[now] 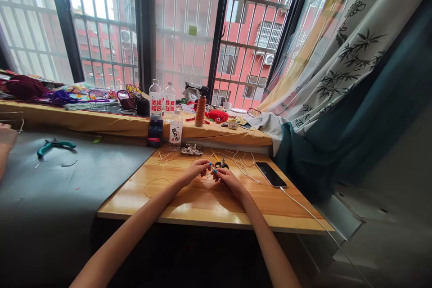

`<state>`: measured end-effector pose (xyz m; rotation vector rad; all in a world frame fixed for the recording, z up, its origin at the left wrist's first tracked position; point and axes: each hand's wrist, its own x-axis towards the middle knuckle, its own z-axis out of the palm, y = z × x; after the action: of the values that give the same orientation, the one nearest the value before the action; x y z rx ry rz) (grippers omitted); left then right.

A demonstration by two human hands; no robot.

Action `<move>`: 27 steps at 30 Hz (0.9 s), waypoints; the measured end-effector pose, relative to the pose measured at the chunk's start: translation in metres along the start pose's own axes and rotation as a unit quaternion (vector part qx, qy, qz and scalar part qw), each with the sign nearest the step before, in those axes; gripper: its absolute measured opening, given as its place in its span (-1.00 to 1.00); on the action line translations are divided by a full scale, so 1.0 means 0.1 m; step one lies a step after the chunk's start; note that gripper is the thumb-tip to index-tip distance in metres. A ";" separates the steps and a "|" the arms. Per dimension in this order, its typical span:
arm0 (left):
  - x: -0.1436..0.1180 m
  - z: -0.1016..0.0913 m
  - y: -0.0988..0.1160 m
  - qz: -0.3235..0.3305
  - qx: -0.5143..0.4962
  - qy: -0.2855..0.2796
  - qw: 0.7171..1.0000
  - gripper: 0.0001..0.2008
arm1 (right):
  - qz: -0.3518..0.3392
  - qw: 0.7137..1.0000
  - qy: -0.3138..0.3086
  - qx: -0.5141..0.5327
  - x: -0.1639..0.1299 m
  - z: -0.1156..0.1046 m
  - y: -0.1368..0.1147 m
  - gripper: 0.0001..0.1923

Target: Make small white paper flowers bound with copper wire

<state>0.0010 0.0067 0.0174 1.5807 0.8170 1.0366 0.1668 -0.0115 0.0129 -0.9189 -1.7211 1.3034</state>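
My left hand (198, 168) and my right hand (227, 177) meet above the wooden table (135, 198), fingertips pinched close together. Between them is a small, thin pale piece (213, 168), too small to name; both hands appear to grip it. Just behind the fingers lie scissors (222, 164) with black handles, partly covered by my right hand. Fine brown thread (155, 181) loops over the tabletop left of my hands, with more of it under them. A clear tray (191, 149) of small whitish pieces stands beyond my left hand.
A phone (271, 174) with a white cable (303, 204) lies at the right. Bottles (175, 130) and a brown thread cone (200, 111) stand at the back. Teal pliers (56, 145) lie on the grey surface, near another person's hand (6, 137).
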 end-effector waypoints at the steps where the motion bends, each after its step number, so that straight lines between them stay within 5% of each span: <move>1: 0.00 0.00 0.00 0.000 -0.003 -0.003 1.000 -0.65 | 0.004 1.000 0.002 -0.002 -0.01 0.01 -0.02 -0.70; 27: 0.01 0.00 0.00 -0.030 -0.022 -0.002 0.999 -0.77 | 0.005 0.996 0.048 0.074 0.06 -0.03 0.12 -0.71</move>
<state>0.0015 0.0070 0.0178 1.5120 0.8293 1.0019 0.1676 -0.0024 0.0023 -0.8911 -1.5262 1.3526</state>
